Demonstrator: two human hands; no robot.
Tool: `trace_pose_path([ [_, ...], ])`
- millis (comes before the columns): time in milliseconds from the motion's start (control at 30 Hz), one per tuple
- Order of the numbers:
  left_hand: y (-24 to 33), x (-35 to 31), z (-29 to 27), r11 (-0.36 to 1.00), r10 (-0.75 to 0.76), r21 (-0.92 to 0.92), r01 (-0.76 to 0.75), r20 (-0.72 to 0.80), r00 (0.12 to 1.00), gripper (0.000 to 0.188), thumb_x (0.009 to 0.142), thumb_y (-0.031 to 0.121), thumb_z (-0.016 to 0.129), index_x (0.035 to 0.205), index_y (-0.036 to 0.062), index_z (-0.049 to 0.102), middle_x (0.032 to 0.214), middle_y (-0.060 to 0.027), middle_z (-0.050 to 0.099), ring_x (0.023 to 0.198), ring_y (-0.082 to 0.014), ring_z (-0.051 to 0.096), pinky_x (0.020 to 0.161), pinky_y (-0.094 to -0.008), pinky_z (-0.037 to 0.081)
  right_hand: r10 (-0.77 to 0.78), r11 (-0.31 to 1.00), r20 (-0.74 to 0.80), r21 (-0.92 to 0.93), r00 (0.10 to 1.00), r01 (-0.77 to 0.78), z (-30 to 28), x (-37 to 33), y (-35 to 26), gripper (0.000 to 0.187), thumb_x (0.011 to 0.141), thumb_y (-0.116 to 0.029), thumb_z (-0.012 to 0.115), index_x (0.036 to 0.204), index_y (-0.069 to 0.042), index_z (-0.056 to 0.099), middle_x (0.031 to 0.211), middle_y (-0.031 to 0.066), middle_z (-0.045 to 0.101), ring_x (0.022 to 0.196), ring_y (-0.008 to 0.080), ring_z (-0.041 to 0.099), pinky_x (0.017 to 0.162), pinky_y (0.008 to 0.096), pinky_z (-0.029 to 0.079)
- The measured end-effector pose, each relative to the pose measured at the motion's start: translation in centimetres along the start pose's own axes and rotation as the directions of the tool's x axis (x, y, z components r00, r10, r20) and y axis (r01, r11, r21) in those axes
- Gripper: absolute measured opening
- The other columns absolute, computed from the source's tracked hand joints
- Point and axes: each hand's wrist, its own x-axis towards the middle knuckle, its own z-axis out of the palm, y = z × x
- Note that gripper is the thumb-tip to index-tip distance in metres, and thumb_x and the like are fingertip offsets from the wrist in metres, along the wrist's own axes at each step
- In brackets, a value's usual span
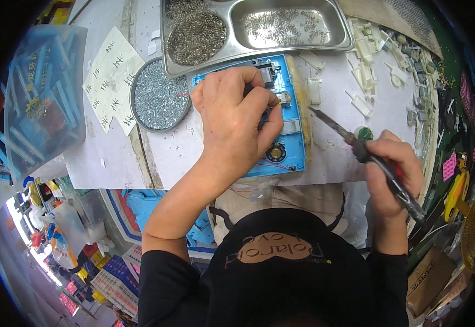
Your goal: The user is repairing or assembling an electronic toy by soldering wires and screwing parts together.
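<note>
My left hand (pixel 232 111) lies over a blue plastic housing (pixel 298 139), its fingers pinched together near small metal parts fitted inside. What they pinch is hidden; a short red wire (pixel 183 95) sticks out on the hand's left side. A round black speaker (pixel 275 152) sits in the near part of the housing, with thin red wire beside it. My right hand (pixel 393 171) grips a soldering iron (pixel 379 163) by its dark handle. Its metal tip points up and left, just off the housing's right side and apart from it.
A steel compartment tray (pixel 259 52) of small springs stands behind the housing. Left are a round dish (pixel 161 129) of screws, marked paper (pixel 112 82) and a translucent blue bin (pixel 44 103). White plastic parts (pixel 363 76) are scattered right, near a small green round thing (pixel 364 133).
</note>
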Motion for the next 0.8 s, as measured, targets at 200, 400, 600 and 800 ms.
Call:
trace_pose_path([
  [200,0.0,0.0,-0.1,1.000,0.003,0.001,-0.003,-0.011,1.000,0.017,0.071,0.012,0.081,0.085,0.0121,0.071,0.103,-0.0039,0.058,0.096,-0.0262,0.052,0.086,-0.0408,0.034,-0.161,0.980,0.075,-0.106,0.984,0.168,1.7,2.1,0.2,0.024,0.085,-0.012,0.078,0.104,0.000,0.069,0.065,0.0042,0.056,0.053,0.0149,0.048,0.049,0.0288,0.036],
  [400,0.1,0.0,-0.1,1.000,-0.008,-0.003,0.008,-0.002,1.000,0.018,0.071,0.013,0.081,0.086,0.0130,0.072,0.103,-0.0032,0.058,0.097,-0.0261,0.052,0.086,-0.0411,0.034,-0.141,0.978,0.116,-0.138,0.983,0.156,1.9,2.7,0.1,0.023,0.083,-0.011,0.078,0.102,0.000,0.070,0.068,0.0064,0.062,0.053,0.0167,0.052,0.050,0.0292,0.039],
  [600,0.0,-0.3,0.1,0.999,-0.024,-0.033,0.023,-0.009,1.000,0.016,0.071,0.013,0.078,0.084,0.0129,0.069,0.105,-0.0020,0.059,0.101,-0.0265,0.051,0.089,-0.0447,0.031,-0.146,0.970,0.131,-0.174,0.981,0.167,1.9,3.0,-0.3,0.024,0.082,-0.011,0.079,0.102,0.000,0.070,0.068,0.0066,0.062,0.053,0.0167,0.053,0.049,0.0289,0.040],
  [800,0.0,-0.3,0.2,1.000,-0.014,-0.028,0.013,-0.022,1.000,0.016,0.071,0.014,0.078,0.084,0.0129,0.070,0.105,-0.0021,0.059,0.101,-0.0264,0.052,0.090,-0.0450,0.031,-0.146,0.974,0.096,-0.158,0.985,0.159,1.7,2.7,-0.4,0.024,0.083,-0.013,0.079,0.102,0.000,0.070,0.066,0.0055,0.060,0.052,0.0153,0.051,0.048,0.0283,0.037],
])
